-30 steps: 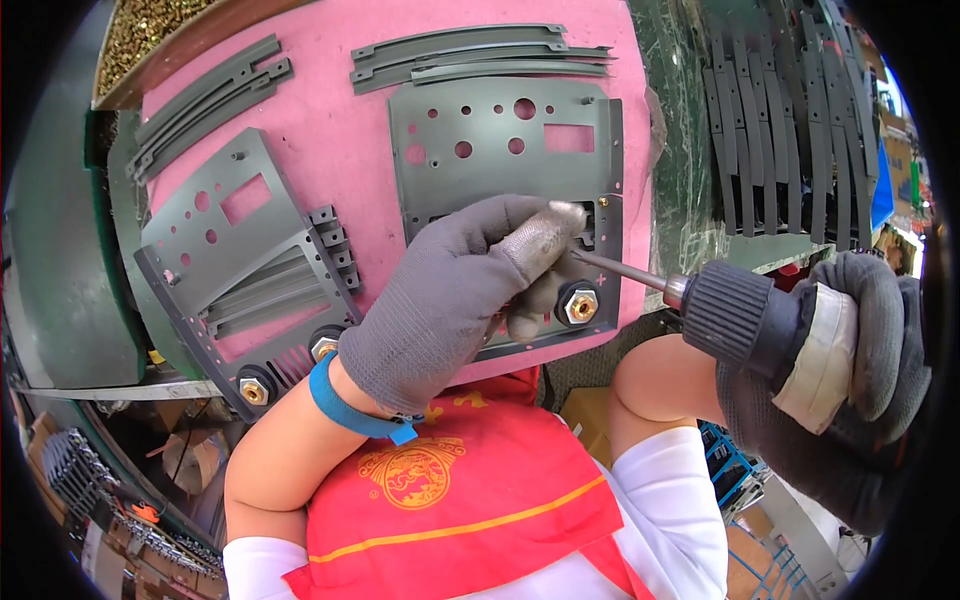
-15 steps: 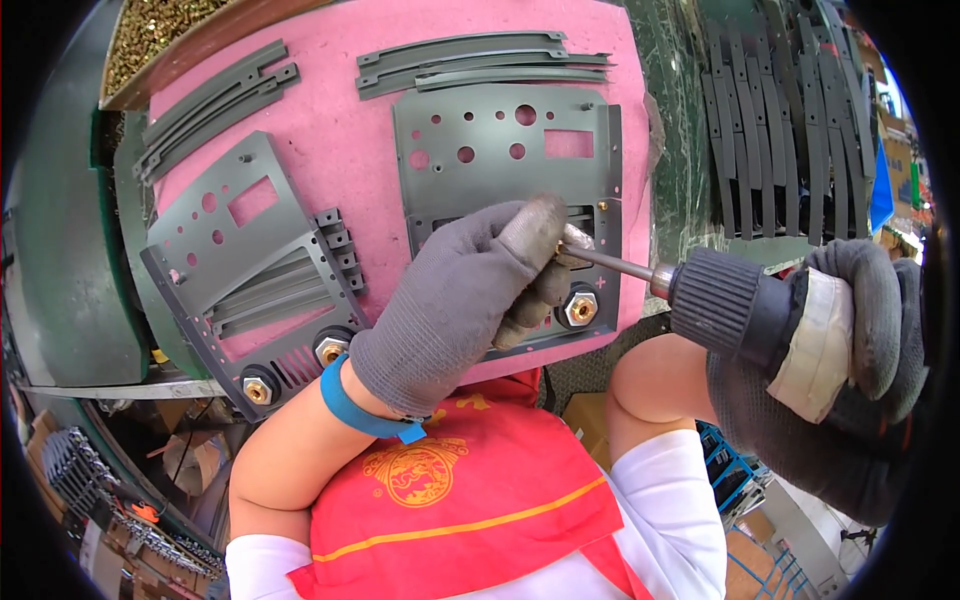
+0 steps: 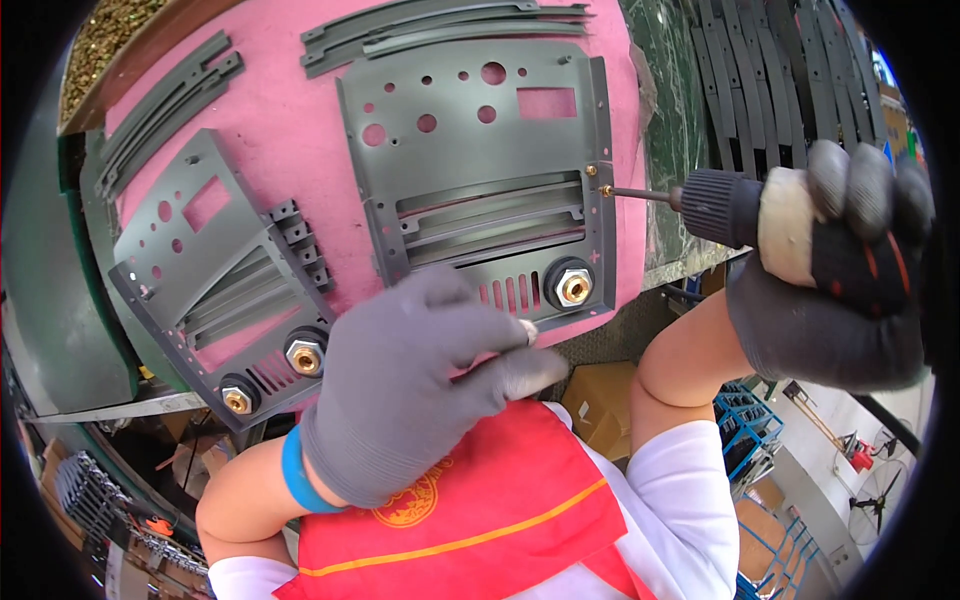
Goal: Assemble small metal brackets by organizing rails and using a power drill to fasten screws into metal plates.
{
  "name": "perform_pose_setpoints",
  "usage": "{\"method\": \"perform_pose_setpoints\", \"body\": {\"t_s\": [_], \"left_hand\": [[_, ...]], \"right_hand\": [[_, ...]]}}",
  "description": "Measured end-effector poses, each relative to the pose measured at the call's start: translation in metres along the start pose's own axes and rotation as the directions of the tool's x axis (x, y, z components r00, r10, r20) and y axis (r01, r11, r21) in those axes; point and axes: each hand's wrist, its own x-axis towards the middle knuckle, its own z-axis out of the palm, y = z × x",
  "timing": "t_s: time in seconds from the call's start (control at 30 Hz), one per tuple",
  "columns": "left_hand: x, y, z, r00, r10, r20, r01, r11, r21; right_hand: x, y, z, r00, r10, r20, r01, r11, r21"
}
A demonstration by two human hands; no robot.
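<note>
The right hand [image 3: 825, 335] is wrapped around a driver [image 3: 720, 208], its fingers curled over the body beside a pale wrap [image 3: 785, 225]; the tool lies nearly level, with its bit [image 3: 645, 194] pointing left. The bit's tip meets a brass screw [image 3: 606, 190] at the right edge of a grey panel [image 3: 460, 150]; I cannot tell how far in the screw sits. Just beside it on the same edge, slightly farther from the person, is 1 more brass stud [image 3: 591, 170]. The panel lies on a pink mat [image 3: 290, 140], to the left of the right hand and beyond the left hand [image 3: 410, 375], with the driver bridging the space from the right hand to the panel. The left hand, back upward, covers the panel's near left corner from view; its fingers bend loosely to the right, with a gap between them and the thumb, and blur means I cannot tell whether the tips pinch anything small. A nut [image 3: 573, 288] with a brass centre sits in the panel's near right corner, just beyond those fingertips. To the left of the left hand, the other panel [image 3: 205, 255] lies at an angle, with 2 similar nuts along its near end. Grey strips [image 3: 460, 37] lie beyond the panel.
</note>
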Motion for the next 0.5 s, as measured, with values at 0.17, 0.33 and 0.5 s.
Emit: {"method": "perform_pose_setpoints", "body": {"t_s": [0.17, 0.33, 0.5], "left_hand": [[-0.009, -0.017, 0.028, 0.936, 0.339, 0.091, -0.322, 0.724, 0.611], [-0.006, -0.02, 0.035, 0.916, 0.372, 0.149, -0.377, 0.672, 0.638], [-0.001, -0.019, 0.04, 0.918, 0.367, 0.15, -0.371, 0.66, 0.653]], "right_hand": [[0.001, 0.023, -0.015, 0.999, -0.02, -0.037, 0.022, 0.998, 0.065], [0.004, 0.032, -0.02, 0.998, -0.03, -0.05, 0.034, 0.995, 0.092], [0.007, 0.034, -0.023, 0.998, -0.03, -0.05, 0.035, 0.994, 0.104]]}}
